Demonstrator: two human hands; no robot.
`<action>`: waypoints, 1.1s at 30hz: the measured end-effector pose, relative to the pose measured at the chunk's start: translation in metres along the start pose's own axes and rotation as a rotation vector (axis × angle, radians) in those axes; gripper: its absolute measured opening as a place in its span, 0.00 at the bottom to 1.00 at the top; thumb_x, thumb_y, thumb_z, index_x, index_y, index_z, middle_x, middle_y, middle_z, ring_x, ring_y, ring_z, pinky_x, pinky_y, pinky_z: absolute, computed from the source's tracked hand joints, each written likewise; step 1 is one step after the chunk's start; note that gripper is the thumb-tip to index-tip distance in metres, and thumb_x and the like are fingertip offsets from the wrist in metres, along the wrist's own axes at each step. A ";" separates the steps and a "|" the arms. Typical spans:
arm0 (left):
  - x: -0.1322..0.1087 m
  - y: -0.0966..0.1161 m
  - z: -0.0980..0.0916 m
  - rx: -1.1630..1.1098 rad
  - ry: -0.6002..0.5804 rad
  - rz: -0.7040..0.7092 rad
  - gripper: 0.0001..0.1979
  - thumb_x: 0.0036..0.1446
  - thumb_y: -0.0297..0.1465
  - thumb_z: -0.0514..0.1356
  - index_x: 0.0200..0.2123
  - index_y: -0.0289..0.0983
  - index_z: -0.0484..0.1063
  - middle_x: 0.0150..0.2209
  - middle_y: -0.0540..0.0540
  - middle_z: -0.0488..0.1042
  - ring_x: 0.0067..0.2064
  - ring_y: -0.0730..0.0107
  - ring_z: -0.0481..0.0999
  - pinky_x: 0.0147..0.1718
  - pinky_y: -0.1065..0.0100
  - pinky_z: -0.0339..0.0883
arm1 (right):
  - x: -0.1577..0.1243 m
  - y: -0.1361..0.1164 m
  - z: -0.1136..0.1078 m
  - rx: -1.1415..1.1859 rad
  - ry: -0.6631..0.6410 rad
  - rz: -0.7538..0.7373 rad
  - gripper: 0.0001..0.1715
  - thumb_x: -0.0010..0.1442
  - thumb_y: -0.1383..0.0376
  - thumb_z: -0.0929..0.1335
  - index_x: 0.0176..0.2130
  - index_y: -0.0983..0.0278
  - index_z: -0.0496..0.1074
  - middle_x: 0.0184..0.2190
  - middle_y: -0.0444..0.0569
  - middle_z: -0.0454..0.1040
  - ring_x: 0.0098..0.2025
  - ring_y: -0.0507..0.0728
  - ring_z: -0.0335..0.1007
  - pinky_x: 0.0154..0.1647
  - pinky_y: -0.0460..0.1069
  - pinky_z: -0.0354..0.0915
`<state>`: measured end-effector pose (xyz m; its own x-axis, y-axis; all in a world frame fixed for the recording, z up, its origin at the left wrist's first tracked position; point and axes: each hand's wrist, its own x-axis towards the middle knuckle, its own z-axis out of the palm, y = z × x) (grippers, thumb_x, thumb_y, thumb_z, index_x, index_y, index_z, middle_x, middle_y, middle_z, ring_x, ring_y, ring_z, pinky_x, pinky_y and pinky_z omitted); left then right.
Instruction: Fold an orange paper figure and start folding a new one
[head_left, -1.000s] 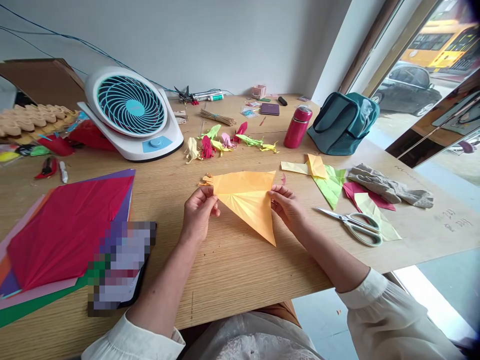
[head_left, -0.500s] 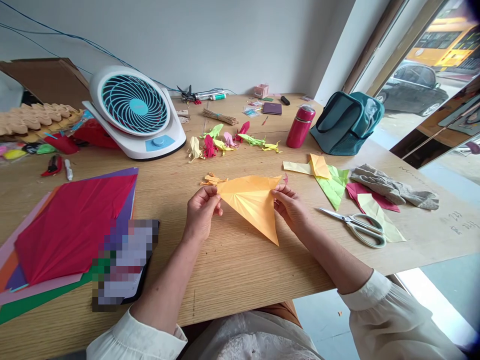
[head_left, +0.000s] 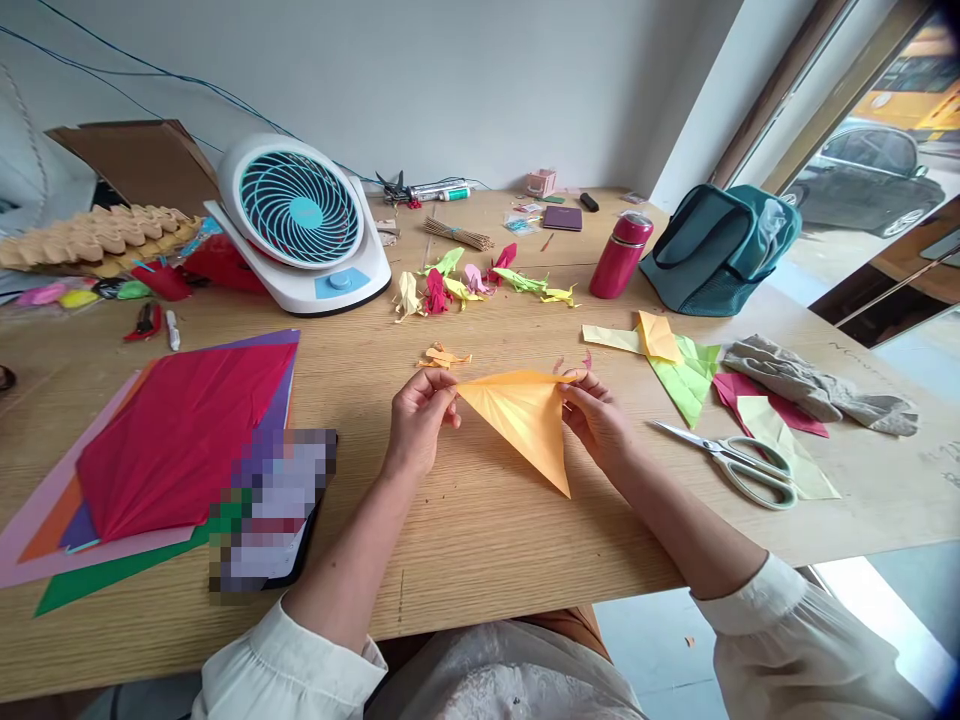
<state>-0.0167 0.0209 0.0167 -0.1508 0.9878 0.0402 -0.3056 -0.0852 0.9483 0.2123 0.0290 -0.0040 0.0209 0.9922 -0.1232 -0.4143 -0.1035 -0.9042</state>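
A creased sheet of orange paper [head_left: 525, 420] is stretched between my two hands above the wooden table. My left hand [head_left: 421, 412] pinches its left corner between thumb and fingers. The upper right corner is pinched by my right hand [head_left: 596, 412]. The paper's top edge is folded, and a pointed corner hangs down toward me. Just beyond my left hand lies a small orange folded paper figure [head_left: 445, 356]. Farther back, several folded paper animals [head_left: 474, 284] in yellow, green, pink and red sit in a cluster.
Scissors [head_left: 739, 465] lie on the right beside paper scraps [head_left: 686, 375] and a grey cloth [head_left: 817, 380]. On the left are coloured paper sheets [head_left: 187, 430] and a phone [head_left: 277, 510]. A fan [head_left: 300, 220], a red flask [head_left: 621, 255] and a teal bag [head_left: 720, 250] stand behind.
The paper's top edge has tipped, so its upper folded strip shows narrower. Both hands keep their pinch. The whole view has shifted, with things appearing farther right.
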 end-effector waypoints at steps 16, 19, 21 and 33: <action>0.007 0.004 -0.008 0.094 -0.016 0.057 0.03 0.42 0.29 0.63 0.25 0.36 0.75 0.24 0.52 0.70 0.25 0.77 0.68 0.23 0.76 0.66 | -0.004 -0.007 0.003 -0.062 -0.059 -0.090 0.15 0.46 0.55 0.79 0.29 0.56 0.74 0.30 0.42 0.70 0.31 0.53 0.64 0.34 0.49 0.63; 0.007 0.004 -0.011 0.115 -0.028 0.056 0.04 0.46 0.31 0.64 0.24 0.36 0.77 0.23 0.52 0.70 0.25 0.78 0.67 0.24 0.77 0.66 | -0.004 -0.007 0.003 -0.069 -0.060 -0.108 0.15 0.46 0.55 0.79 0.29 0.56 0.74 0.30 0.42 0.69 0.31 0.53 0.63 0.33 0.48 0.61; 0.007 0.004 -0.012 0.152 -0.035 0.062 0.07 0.49 0.34 0.66 0.25 0.36 0.77 0.23 0.51 0.71 0.25 0.78 0.67 0.24 0.76 0.66 | -0.004 -0.008 0.004 -0.083 -0.069 -0.119 0.15 0.46 0.56 0.79 0.29 0.56 0.74 0.31 0.43 0.69 0.32 0.53 0.63 0.33 0.48 0.61; 0.011 0.008 -0.020 0.294 -0.129 0.122 0.17 0.46 0.36 0.72 0.40 0.36 0.80 0.28 0.48 0.79 0.30 0.71 0.76 0.28 0.73 0.72 | 0.001 -0.010 -0.004 -0.204 -0.135 -0.272 0.15 0.49 0.51 0.78 0.28 0.55 0.75 0.30 0.45 0.73 0.33 0.56 0.65 0.36 0.52 0.61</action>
<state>-0.0398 0.0281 0.0184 -0.0431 0.9827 0.1802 -0.0060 -0.1807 0.9835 0.2199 0.0308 0.0031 -0.0207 0.9841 0.1764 -0.2200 0.1676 -0.9610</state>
